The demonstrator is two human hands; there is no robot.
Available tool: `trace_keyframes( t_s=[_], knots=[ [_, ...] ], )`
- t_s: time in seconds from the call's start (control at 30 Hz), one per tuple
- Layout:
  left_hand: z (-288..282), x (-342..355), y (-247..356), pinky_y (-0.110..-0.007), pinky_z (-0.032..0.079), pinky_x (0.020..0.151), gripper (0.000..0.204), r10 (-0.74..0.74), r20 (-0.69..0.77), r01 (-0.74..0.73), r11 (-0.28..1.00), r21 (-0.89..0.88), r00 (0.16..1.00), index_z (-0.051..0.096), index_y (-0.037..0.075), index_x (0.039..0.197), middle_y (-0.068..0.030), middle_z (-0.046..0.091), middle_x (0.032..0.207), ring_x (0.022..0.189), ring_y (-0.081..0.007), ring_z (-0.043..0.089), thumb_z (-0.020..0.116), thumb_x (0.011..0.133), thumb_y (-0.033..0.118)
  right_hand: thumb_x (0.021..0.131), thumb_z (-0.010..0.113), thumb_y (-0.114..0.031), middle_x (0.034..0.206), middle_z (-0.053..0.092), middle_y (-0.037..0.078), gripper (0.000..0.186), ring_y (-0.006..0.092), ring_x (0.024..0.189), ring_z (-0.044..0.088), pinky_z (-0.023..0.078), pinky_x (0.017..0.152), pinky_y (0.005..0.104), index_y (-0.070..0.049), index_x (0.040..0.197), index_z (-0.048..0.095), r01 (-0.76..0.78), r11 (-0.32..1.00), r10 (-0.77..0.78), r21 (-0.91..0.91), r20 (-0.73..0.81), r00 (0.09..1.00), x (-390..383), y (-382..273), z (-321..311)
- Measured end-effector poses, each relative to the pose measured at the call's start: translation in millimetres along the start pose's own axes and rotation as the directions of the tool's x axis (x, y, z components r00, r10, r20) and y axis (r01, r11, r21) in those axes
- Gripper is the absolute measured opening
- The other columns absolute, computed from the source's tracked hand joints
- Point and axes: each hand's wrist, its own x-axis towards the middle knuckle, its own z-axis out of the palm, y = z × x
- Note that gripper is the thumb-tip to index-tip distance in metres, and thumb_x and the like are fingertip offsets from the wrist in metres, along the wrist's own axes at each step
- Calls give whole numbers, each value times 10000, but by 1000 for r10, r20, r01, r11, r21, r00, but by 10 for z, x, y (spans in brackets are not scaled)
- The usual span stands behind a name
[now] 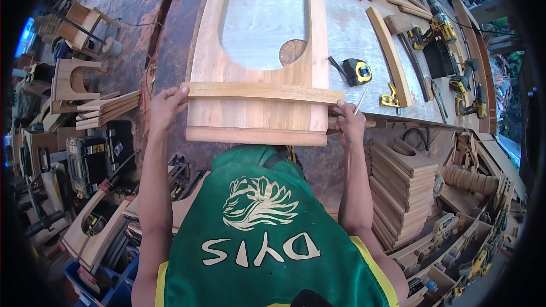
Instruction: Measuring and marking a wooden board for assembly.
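Note:
A slightly curved wooden strip point(261, 92) lies crosswise over a pale wooden panel point(256, 116) with a U-shaped cutout. My left hand point(166, 109) pinches the strip's left end, thumb on top. At the other end, my right hand point(349, 123) grips the strip with its thumb near the upper face. A slim pencil-like stick point(360, 102) also pokes up from the fingers of that hand. The panel has a rounded rail point(256, 136) along its near edge and lies on the workbench point(344, 28).
A yellow-black tape measure point(357, 72) and a small yellow square point(390, 95) sit right of the panel. Beyond them are a long wood bar point(389, 57) and cordless drills point(441, 24). Cut boards point(398, 193) are stacked below right; wooden chair parts point(71, 85) stand at left.

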Motion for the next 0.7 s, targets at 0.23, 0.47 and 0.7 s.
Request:
trace_keyframes(
  t_s=[0.23,0.47,0.7],
  knots=[
    [-15,0,20,-267,602,817,440,-2,-1,2,1000,-5,1000,625,-68,1121,-117,692,1016,898,-163,699,829,904,256,899,786,-241,885,706,172,258,40,433,361,376,436,253,-72,852,596,6,1000,-6,0,7,1000,-50,-11,43],
    [-61,-88,53,-302,613,836,515,25,-9,-26,999,-24,1000,617,-143,1185,-171,710,1056,939,-198,715,817,908,242,887,796,-291,911,718,149,283,55,464,393,356,434,268,-56,945,649,48,998,-47,-34,31,998,20,73,15],
    [69,-81,56,-283,615,794,558,27,-9,-27,999,-47,1000,618,-132,1158,-175,703,1030,904,-197,712,861,863,276,930,741,-287,864,716,113,248,29,432,357,346,416,229,-120,849,577,56,998,-54,-31,54,997,-1,49,-48]
  ],
)
